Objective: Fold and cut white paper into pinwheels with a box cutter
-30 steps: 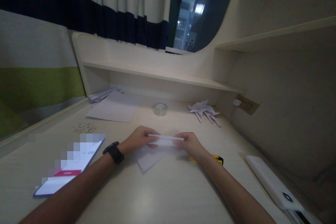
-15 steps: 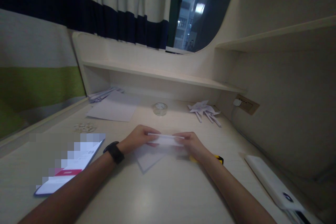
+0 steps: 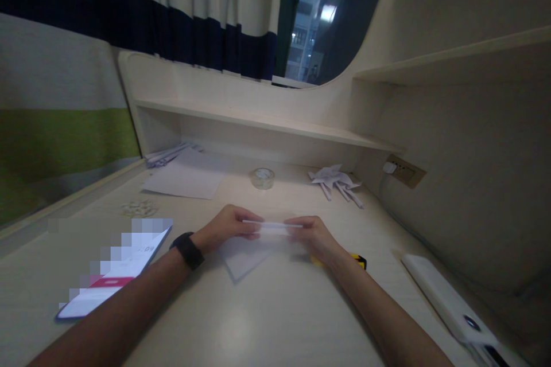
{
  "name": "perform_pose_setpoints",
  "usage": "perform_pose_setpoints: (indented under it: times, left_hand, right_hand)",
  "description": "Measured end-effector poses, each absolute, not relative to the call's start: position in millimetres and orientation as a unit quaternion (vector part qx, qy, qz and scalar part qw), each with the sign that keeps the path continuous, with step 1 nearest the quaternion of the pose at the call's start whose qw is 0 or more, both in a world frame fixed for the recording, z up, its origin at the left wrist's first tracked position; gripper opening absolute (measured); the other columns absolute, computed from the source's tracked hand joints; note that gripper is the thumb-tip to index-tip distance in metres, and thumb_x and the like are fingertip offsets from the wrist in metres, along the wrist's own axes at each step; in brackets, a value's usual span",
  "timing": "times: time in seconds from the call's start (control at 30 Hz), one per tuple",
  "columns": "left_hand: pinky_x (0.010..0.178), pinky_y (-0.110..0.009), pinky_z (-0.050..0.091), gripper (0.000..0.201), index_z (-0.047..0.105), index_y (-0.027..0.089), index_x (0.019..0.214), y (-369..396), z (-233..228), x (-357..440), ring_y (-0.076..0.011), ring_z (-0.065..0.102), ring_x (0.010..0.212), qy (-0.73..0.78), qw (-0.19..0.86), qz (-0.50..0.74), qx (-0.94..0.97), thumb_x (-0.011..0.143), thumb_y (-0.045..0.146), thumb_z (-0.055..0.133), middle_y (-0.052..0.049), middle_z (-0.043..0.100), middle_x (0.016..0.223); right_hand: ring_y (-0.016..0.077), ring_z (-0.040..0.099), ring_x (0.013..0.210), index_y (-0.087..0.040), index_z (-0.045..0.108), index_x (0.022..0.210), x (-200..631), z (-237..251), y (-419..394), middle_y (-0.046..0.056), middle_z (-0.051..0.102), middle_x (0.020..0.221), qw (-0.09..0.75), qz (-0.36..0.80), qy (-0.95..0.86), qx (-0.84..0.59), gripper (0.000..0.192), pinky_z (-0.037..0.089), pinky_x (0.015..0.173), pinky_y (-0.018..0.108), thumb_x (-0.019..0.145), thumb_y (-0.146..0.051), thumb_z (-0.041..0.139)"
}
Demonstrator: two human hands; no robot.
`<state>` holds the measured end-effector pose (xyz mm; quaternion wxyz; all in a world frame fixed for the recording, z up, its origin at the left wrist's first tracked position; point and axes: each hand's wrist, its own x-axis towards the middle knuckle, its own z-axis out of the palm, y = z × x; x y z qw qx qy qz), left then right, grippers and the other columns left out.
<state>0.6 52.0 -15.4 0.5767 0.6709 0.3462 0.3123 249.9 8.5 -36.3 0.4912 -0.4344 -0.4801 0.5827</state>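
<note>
The white paper strip (image 3: 271,226) is looking narrower than a second ago, its lower flap tucking under, so the fold is tightening; both hands are pinching it, the left hand (image 3: 228,226) at its left end and the right hand (image 3: 312,233) at its right end; it is hovering just above a paper sheet (image 3: 243,261), well in front of the tape roll (image 3: 262,177).

Head-worn view, forward-down, close over desk (image 3: 267,321)
</note>
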Motion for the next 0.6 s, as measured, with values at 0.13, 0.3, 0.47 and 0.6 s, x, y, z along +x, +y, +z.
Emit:
perform_pose_setpoints:
  times: [0.13, 0.3, 0.47, 0.6]
  left_hand:
    - [0.066, -0.030, 0.051, 0.028, 0.074, 0.010, 0.090, 45, -3, 2, -0.0169, 0.065, 0.063, 0.350, 0.547, 0.309, 0.694, 0.068, 0.028, 0.075, -0.007, 0.072, 0.068]
    - [0.063, -0.029, 0.049, 0.019, 0.075, 0.010, 0.073, 39, 6, 5, -0.0156, 0.061, 0.057, 0.345, 0.513, 0.302, 0.726, 0.070, 0.029, 0.071, -0.006, 0.069, 0.062]
    - [0.061, -0.029, 0.048, 0.028, 0.073, 0.010, 0.090, 47, -5, 3, -0.0168, 0.062, 0.060, 0.362, 0.489, 0.316, 0.728, 0.068, 0.029, 0.072, -0.006, 0.071, 0.066]
    - [0.063, -0.028, 0.049, 0.030, 0.073, 0.010, 0.092, 52, -12, 0, -0.0167, 0.063, 0.062, 0.333, 0.507, 0.293, 0.739, 0.072, 0.032, 0.070, -0.007, 0.071, 0.068]
  right_hand:
    - [0.0124, 0.059, 0.054, -0.013, 0.075, 0.084, 248, -35, 8, 0.005, 0.069, 0.065, 0.500, 0.574, -0.477, -0.439, 0.035, 0.046, 0.058, 0.026, 0.052, -0.025, 0.083]
    - [0.0116, 0.058, 0.054, -0.013, 0.074, 0.077, 244, -37, 9, 0.005, 0.068, 0.067, 0.510, 0.532, -0.502, -0.452, 0.030, 0.046, 0.055, 0.026, 0.058, -0.035, 0.081]
    - [0.0124, 0.058, 0.054, -0.015, 0.074, 0.087, 239, -39, 8, 0.004, 0.068, 0.066, 0.507, 0.485, -0.520, -0.487, 0.039, 0.047, 0.055, 0.026, 0.056, -0.037, 0.081]
    - [0.0120, 0.055, 0.051, -0.014, 0.075, 0.079, 237, -35, 4, 0.003, 0.067, 0.061, 0.502, 0.467, -0.512, -0.517, 0.033, 0.043, 0.052, 0.025, 0.053, -0.033, 0.082]
